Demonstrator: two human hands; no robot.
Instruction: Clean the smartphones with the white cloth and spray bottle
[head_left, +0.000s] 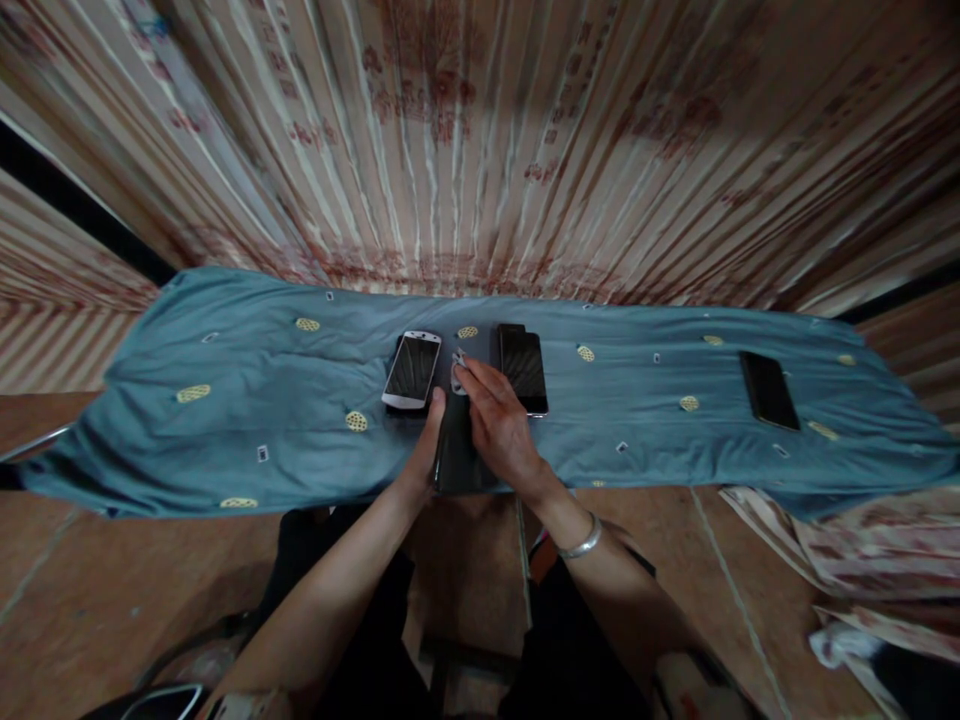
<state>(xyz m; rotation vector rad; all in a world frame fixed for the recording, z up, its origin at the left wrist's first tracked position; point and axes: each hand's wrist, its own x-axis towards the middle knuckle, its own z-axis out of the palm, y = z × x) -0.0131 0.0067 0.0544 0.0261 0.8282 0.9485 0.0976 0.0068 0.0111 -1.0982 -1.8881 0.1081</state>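
A dark phone (456,455) lies near the front edge of the cloth-covered table, between my hands. My left hand (426,440) is along its left side, thumb pointing forward, the other fingers hidden beneath or behind it. My right hand (499,415) reaches over the phone's right side, its fingers together on a small whitish cloth (458,372) at the phone's far end. Just left lies a white phone (412,370) with a dark screen, on top of something dark. To the right, a black phone (523,368) rests partly over another dark one.
Another black phone (769,390) lies far right on the blue patterned cloth (630,440). A pleated curtain (465,150) hangs behind the table. Below are my legs and a tiled floor (675,560); fabric hangs at the lower right.
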